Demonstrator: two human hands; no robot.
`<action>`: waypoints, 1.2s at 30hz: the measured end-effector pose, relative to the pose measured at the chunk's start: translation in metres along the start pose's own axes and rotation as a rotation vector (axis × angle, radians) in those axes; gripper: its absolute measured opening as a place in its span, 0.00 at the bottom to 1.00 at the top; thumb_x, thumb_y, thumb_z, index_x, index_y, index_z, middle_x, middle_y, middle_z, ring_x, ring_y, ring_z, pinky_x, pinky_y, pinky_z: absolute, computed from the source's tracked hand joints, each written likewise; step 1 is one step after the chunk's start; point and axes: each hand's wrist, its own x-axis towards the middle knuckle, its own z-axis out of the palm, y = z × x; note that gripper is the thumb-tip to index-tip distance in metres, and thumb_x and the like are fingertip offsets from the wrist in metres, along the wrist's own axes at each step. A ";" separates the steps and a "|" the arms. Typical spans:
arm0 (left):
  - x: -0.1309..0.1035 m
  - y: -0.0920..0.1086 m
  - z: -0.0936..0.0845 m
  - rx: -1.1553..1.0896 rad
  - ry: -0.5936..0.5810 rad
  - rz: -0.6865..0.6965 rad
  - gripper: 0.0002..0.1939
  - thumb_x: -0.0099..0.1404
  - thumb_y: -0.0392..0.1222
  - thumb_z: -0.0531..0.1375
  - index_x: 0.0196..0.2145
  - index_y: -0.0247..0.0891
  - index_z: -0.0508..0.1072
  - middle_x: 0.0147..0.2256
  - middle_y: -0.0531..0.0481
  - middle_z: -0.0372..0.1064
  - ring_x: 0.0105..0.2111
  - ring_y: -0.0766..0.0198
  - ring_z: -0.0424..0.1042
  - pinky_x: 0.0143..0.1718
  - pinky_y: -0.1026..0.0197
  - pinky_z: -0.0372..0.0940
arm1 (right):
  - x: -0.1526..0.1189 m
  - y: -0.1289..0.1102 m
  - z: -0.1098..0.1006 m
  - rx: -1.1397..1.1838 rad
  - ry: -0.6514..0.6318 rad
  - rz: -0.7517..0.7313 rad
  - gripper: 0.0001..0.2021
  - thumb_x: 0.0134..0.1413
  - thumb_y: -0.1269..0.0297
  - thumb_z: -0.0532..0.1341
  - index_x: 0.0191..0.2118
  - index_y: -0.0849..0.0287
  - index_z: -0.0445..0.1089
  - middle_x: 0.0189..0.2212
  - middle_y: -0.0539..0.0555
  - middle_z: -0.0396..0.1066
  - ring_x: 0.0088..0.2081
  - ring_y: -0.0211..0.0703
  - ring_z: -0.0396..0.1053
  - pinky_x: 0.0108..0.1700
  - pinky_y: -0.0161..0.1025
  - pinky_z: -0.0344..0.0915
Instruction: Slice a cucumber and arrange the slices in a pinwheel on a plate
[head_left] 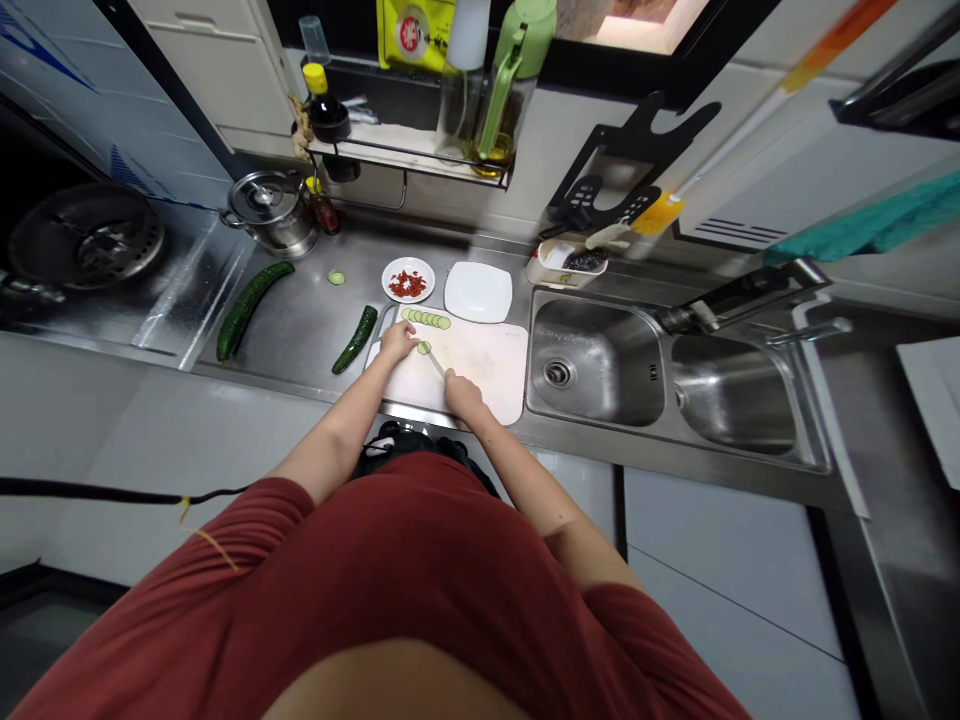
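Note:
My right hand (464, 396) is wrapped round the handle of a knife (437, 364) over the white cutting board (491, 375). A cucumber slice (424, 348) lies at the blade's tip. My left hand (397, 342) is at the board's left part, fingers bent near that slice; whether they hold anything is too small to tell. A row of overlapping cucumber slices (426, 318) lies along the board's back edge. Left of the board are a short cucumber piece (355, 340), a long cucumber (249, 308) and a small cut end (336, 277).
Behind the board stand a plate of red pieces (407, 281) and a white square plate (478, 292). A steel pot (271, 212) and a sauce bottle (324, 208) are at the back left. The double sink (600, 358) is on the right, a wok (86, 238) far left.

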 end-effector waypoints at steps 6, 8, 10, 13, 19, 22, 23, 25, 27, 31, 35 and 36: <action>0.000 0.000 0.000 0.007 -0.006 -0.007 0.12 0.55 0.43 0.67 0.37 0.40 0.73 0.33 0.51 0.71 0.36 0.62 0.70 0.39 0.62 0.60 | -0.002 0.005 0.004 -0.002 0.000 0.002 0.15 0.60 0.77 0.48 0.52 0.63 0.59 0.43 0.65 0.72 0.44 0.50 0.73 0.42 0.41 0.66; 0.001 0.000 0.000 0.009 -0.004 -0.004 0.12 0.54 0.43 0.66 0.37 0.40 0.73 0.33 0.51 0.71 0.35 0.62 0.70 0.38 0.62 0.60 | -0.005 0.007 0.005 -0.004 -0.002 -0.001 0.15 0.59 0.77 0.48 0.52 0.64 0.59 0.43 0.65 0.72 0.44 0.50 0.73 0.41 0.41 0.66; 0.001 0.000 0.000 0.011 -0.002 -0.002 0.12 0.54 0.43 0.66 0.38 0.41 0.73 0.32 0.52 0.71 0.35 0.62 0.70 0.38 0.62 0.60 | -0.008 0.009 0.005 -0.004 -0.006 -0.003 0.15 0.59 0.77 0.49 0.52 0.64 0.59 0.42 0.65 0.72 0.44 0.51 0.73 0.41 0.41 0.66; 0.000 0.000 0.000 0.011 0.002 -0.002 0.12 0.54 0.43 0.66 0.38 0.41 0.73 0.32 0.52 0.71 0.36 0.62 0.70 0.39 0.62 0.60 | -0.013 0.010 0.004 -0.003 -0.017 0.001 0.16 0.59 0.77 0.49 0.52 0.64 0.59 0.42 0.65 0.72 0.44 0.51 0.73 0.41 0.41 0.66; -0.006 0.001 0.002 0.023 0.033 0.042 0.11 0.56 0.41 0.63 0.39 0.40 0.74 0.34 0.50 0.71 0.38 0.61 0.70 0.41 0.61 0.62 | -0.018 0.011 0.004 -0.003 -0.024 0.013 0.15 0.59 0.77 0.48 0.51 0.64 0.59 0.43 0.66 0.72 0.44 0.51 0.73 0.41 0.41 0.66; -0.014 0.002 0.004 0.052 0.055 0.095 0.12 0.60 0.41 0.60 0.42 0.40 0.74 0.39 0.47 0.70 0.41 0.59 0.69 0.44 0.59 0.62 | -0.020 0.012 0.004 -0.001 -0.031 0.011 0.15 0.59 0.77 0.49 0.51 0.64 0.59 0.42 0.65 0.72 0.43 0.51 0.73 0.40 0.41 0.66; -0.017 0.002 0.004 0.067 0.062 0.120 0.13 0.61 0.41 0.59 0.44 0.40 0.74 0.41 0.46 0.69 0.42 0.58 0.69 0.46 0.59 0.62 | -0.021 0.013 0.004 0.000 -0.029 0.008 0.15 0.59 0.77 0.49 0.51 0.64 0.59 0.42 0.65 0.72 0.43 0.51 0.73 0.40 0.41 0.66; -0.025 0.003 0.005 0.107 0.070 0.174 0.15 0.63 0.42 0.57 0.48 0.42 0.74 0.44 0.44 0.68 0.46 0.55 0.67 0.50 0.57 0.61 | -0.022 0.014 0.005 -0.004 -0.024 0.003 0.15 0.59 0.77 0.49 0.51 0.64 0.59 0.41 0.65 0.72 0.43 0.52 0.72 0.40 0.41 0.66; -0.033 0.005 0.004 0.144 0.064 0.210 0.17 0.65 0.43 0.56 0.50 0.43 0.73 0.45 0.43 0.66 0.49 0.53 0.65 0.53 0.55 0.59 | -0.023 0.015 0.006 -0.013 -0.018 0.002 0.14 0.59 0.77 0.49 0.50 0.64 0.59 0.41 0.64 0.72 0.44 0.52 0.72 0.40 0.41 0.66; -0.043 0.009 0.002 0.178 0.049 0.249 0.18 0.66 0.44 0.54 0.52 0.42 0.73 0.46 0.42 0.64 0.51 0.52 0.62 0.54 0.54 0.58 | -0.026 0.019 0.011 -0.024 -0.023 0.009 0.14 0.59 0.76 0.50 0.50 0.63 0.59 0.40 0.64 0.72 0.43 0.51 0.73 0.40 0.41 0.66; -0.047 0.014 0.000 0.179 0.030 0.256 0.17 0.66 0.44 0.54 0.50 0.41 0.74 0.46 0.41 0.64 0.51 0.52 0.62 0.54 0.54 0.58 | -0.032 0.025 0.013 -0.019 -0.043 0.030 0.15 0.59 0.74 0.51 0.52 0.64 0.59 0.41 0.65 0.72 0.43 0.52 0.72 0.40 0.41 0.65; -0.047 0.015 0.000 0.179 0.028 0.251 0.16 0.66 0.44 0.54 0.49 0.41 0.74 0.46 0.41 0.64 0.51 0.52 0.62 0.54 0.54 0.58 | -0.034 0.026 0.013 -0.017 -0.046 0.035 0.15 0.60 0.74 0.51 0.52 0.64 0.59 0.42 0.65 0.72 0.43 0.52 0.72 0.40 0.41 0.65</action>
